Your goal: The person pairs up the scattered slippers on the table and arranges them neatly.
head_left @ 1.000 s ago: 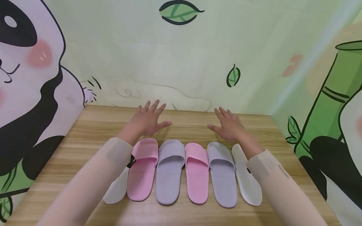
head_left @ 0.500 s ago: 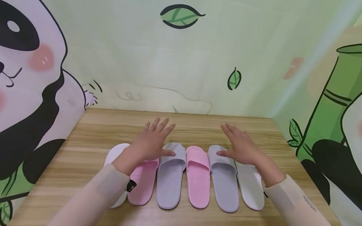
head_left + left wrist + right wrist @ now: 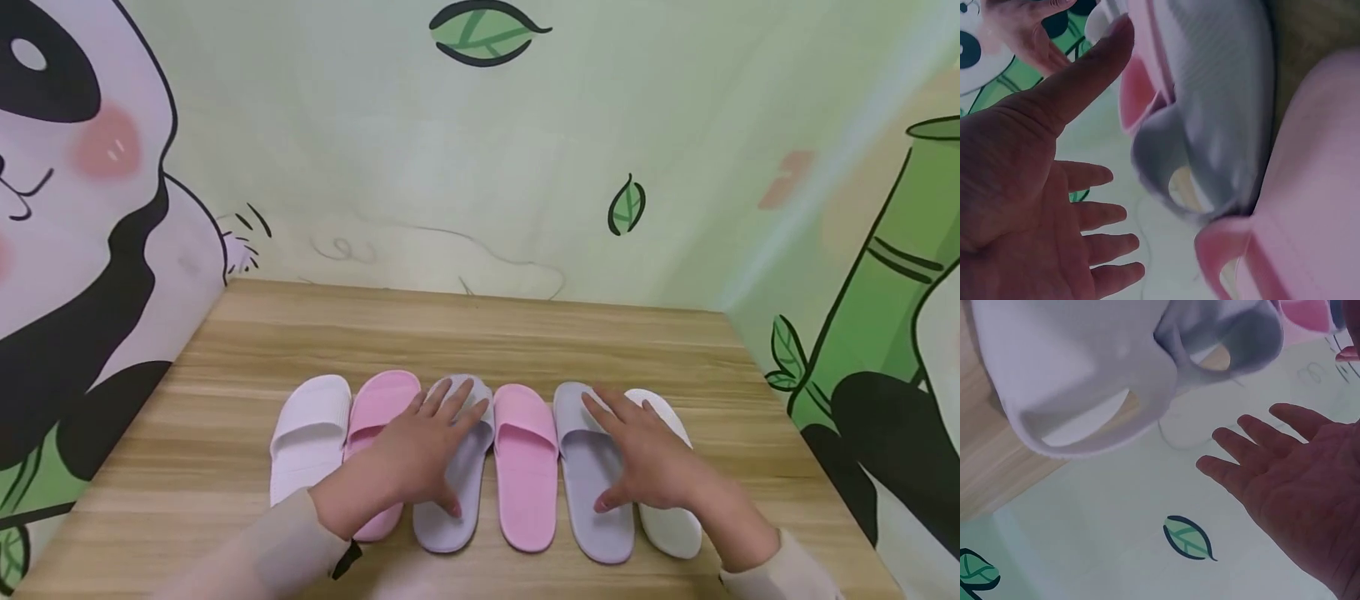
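Several open-toed slippers lie side by side in a row. From left to right come a white slipper (image 3: 315, 404), a pink slipper (image 3: 384, 396), a grey slipper (image 3: 467, 533), a second pink slipper (image 3: 525, 492), a second grey slipper (image 3: 587, 467) and a white slipper (image 3: 672, 531) at the right end. My left hand (image 3: 420, 454) hovers over the left pink and grey slippers, fingers spread. Over the right grey and white slippers is my right hand (image 3: 656, 458), also spread. Both wrist views show a gap between palm and slippers; neither hand holds anything.
The slippers lie on a wood-grain table (image 3: 480, 333). Behind it stands a pale green wall (image 3: 375, 150) painted with leaves. A painted panda (image 3: 60, 250) covers the left side, and painted bamboo (image 3: 885, 275) the right.
Both hands have drawn back from beyond the slippers' far ends to above them, toward the person. The left-end white slipper now shows more. The slippers stay in place.
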`<act>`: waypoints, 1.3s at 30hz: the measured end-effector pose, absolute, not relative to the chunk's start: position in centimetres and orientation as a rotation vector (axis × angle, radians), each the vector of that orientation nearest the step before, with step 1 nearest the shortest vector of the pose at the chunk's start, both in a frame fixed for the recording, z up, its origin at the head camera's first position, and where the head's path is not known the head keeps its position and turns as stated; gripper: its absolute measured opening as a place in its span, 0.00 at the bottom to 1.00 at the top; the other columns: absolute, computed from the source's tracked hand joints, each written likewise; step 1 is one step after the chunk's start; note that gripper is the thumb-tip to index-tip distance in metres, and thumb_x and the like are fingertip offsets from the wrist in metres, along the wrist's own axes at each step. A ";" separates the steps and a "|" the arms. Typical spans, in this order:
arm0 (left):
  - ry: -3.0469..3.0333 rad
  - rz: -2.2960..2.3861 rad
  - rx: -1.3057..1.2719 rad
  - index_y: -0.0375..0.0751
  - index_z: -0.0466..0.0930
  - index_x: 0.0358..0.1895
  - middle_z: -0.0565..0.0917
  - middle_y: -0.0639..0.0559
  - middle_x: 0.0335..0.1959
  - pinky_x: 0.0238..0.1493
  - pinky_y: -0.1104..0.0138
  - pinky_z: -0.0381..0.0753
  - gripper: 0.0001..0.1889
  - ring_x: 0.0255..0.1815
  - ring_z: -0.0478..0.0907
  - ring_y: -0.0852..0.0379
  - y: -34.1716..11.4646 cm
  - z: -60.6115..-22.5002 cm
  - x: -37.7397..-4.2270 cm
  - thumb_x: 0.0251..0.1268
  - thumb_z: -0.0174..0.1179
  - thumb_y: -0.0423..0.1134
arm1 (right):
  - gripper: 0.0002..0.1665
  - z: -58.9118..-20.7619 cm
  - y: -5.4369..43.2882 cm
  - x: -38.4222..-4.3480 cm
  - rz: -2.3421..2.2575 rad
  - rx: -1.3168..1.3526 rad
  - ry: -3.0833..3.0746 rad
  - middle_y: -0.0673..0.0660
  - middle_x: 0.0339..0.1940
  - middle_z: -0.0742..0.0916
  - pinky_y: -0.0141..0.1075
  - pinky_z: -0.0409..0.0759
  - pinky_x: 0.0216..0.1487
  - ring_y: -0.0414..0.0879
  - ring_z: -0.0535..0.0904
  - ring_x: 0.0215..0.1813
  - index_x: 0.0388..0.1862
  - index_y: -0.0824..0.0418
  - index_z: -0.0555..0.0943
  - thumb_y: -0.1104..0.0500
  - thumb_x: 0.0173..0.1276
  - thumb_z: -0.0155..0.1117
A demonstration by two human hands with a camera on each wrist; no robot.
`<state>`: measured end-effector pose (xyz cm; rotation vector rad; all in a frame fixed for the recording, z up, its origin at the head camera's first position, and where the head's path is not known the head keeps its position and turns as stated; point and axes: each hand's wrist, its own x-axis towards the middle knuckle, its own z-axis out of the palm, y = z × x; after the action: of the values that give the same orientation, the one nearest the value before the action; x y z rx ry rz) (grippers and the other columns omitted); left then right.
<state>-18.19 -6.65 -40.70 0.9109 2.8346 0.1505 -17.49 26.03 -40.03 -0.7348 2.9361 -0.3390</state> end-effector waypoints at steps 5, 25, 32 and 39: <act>2.803 0.116 0.917 0.42 0.49 0.84 0.46 0.37 0.86 0.83 0.42 0.55 0.77 0.86 0.47 0.34 -6.3 -41.5 -17.3 0.27 0.85 0.67 | 0.84 -41.2 25.6 -16.2 -0.295 -0.718 2.907 0.69 0.84 0.61 0.68 0.56 0.80 0.70 0.57 0.83 0.84 0.63 0.57 0.42 0.29 0.93; 2.773 0.160 0.833 0.36 0.42 0.85 0.40 0.32 0.86 0.81 0.44 0.61 0.83 0.86 0.45 0.32 -5.3 -42.9 -16.2 0.22 0.89 0.61 | 0.88 -42.8 24.5 -14.9 -0.290 -0.654 2.891 0.71 0.86 0.52 0.62 0.64 0.78 0.74 0.51 0.84 0.85 0.64 0.50 0.48 0.28 0.94; 2.756 0.190 0.815 0.37 0.42 0.85 0.39 0.32 0.86 0.81 0.42 0.60 0.83 0.86 0.43 0.31 -5.1 -42.5 -16.4 0.22 0.90 0.59 | 0.87 -42.3 24.6 -14.8 -0.371 -0.624 2.817 0.72 0.86 0.48 0.64 0.68 0.75 0.75 0.44 0.84 0.86 0.63 0.48 0.51 0.32 0.94; 2.731 0.162 0.831 0.36 0.41 0.85 0.38 0.32 0.86 0.81 0.42 0.60 0.86 0.86 0.42 0.31 -5.1 -42.5 -16.3 0.17 0.91 0.59 | 0.93 -42.5 24.8 -14.6 -0.381 -0.649 2.773 0.74 0.85 0.46 0.64 0.71 0.73 0.76 0.42 0.84 0.86 0.65 0.47 0.49 0.24 0.95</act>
<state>-16.32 -5.14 -42.47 0.8308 2.7310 0.1621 -14.57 24.79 -42.51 -0.6493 2.7731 -0.3806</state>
